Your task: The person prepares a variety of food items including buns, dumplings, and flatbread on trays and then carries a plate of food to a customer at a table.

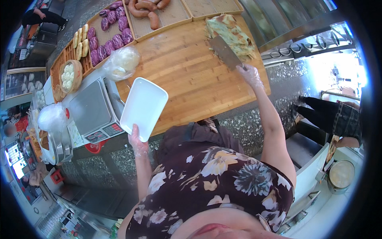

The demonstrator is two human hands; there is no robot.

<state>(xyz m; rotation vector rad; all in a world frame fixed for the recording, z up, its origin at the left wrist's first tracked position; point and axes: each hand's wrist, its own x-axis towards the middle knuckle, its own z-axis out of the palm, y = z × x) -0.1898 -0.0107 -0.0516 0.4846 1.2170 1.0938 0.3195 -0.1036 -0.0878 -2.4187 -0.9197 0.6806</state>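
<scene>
My left hand (139, 144), in a clear plastic glove, grips the near end of a white rectangular tray (144, 107). Nothing lies on the tray, which is tilted over the left edge of a wooden cutting board (176, 65). A cleaver (226, 52) is held by its handle in my gloved right hand (250, 75). Its broad blade reaches to the near left side of a stack of flaky, green-flecked flatbread (231, 34) at the board's far right. Crumbs lie around the blade. Whether the blade touches the bread I cannot tell.
Left of the board stands a digital scale (92, 109), with a plastic bag (122, 63) behind it. Farther back are purple rolls (109, 46), sausages (153, 20) in a tray and a bamboo steamer (78, 78) of buns. Another person's legs (316, 112) show at right.
</scene>
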